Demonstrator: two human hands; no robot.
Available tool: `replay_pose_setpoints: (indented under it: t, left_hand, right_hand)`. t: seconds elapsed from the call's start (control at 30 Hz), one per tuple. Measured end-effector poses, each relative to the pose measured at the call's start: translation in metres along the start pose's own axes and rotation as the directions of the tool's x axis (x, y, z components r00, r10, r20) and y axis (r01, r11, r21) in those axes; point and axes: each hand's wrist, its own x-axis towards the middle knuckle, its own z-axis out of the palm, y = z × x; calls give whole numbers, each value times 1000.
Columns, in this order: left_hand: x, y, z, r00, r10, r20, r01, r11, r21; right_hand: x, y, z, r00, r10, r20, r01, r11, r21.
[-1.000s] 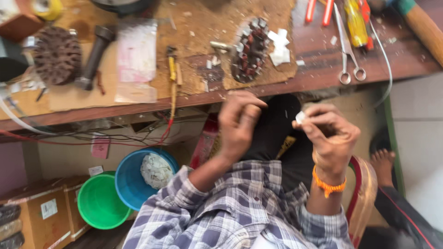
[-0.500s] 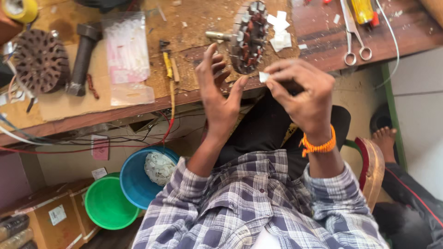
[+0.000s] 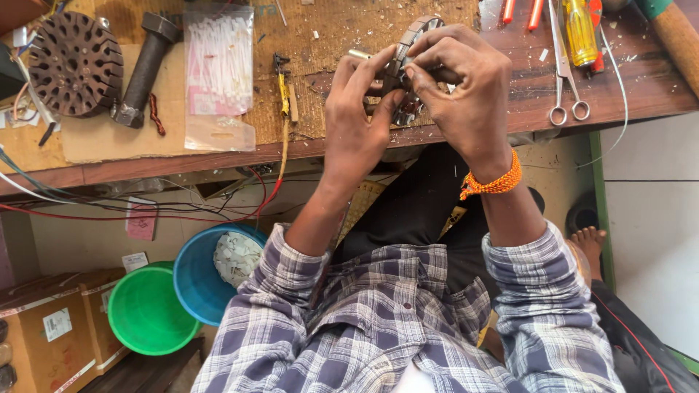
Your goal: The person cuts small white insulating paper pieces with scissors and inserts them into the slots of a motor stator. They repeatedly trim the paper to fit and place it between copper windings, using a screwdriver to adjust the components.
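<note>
Motor stator ring (image 3: pixel 408 44), round, grey metal w/ slots, stands on edge at the near rim of the wooden bench (image 3: pixel 641 94), tilted so its face turns toward the left. Both hands are on it, so no reach needed. Right hand (image 3: pixel 466 87) comes over the top & right side, fingers curled onto the rim, thumb & forefinger pinched at the upper edge; something small may be between them, can't tell. Left hand (image 3: pixel 357 124) sits below & left of the ring, fingers spread up against its near face, propping it rather than clenched around it. Ring's flat plane runs roughly away from the body; right hand is the nearer one to the top slots.

Outward: orange thread band (image 3: pixel 495 182) on right wrist. Right of the ring: scissors (image 3: pixel 564 80), yellow-handled screwdriver (image 3: pixel 580 29). Left: clear bag of white strips (image 3: pixel 217 65), dark metal shaft (image 3: pixel 145 65), a second slotted rotor disc (image 3: pixel 73 62). Under the bench: blue bucket (image 3: pixel 200 284) w/ white scraps, green bucket (image 3: pixel 149 313), cardboard boxes (image 3: pixel 51 335).
</note>
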Motion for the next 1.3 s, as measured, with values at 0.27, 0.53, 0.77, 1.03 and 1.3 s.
replay_pose_setpoints:
  t: [0.27,0.53,0.77,1.03,1.3]
  left_hand:
    - [6,10,-1,1000,-10,19,9,998,58]
    - [16,13,-10,997,-31,70,27,998,50]
    - [20,17,6,994,-37,-103,63,964,258]
    - [20,18,17,983,102,-153,-38,926,377]
    - [7,2,29,975,191,-113,-104,842,529]
  right_hand:
    - [-8,5,19,979,-180,-92,146,946,-291]
    - [3,14,7,952,-305,-30,282,909,-308]
    - [-49,48,-6,960,-244,-141,194,936,-295]
    - [-116,89,-55,901,-15,-433,-69,981,-179]
    - [-164,97,-104,824,185,-535,-233,972,-22]
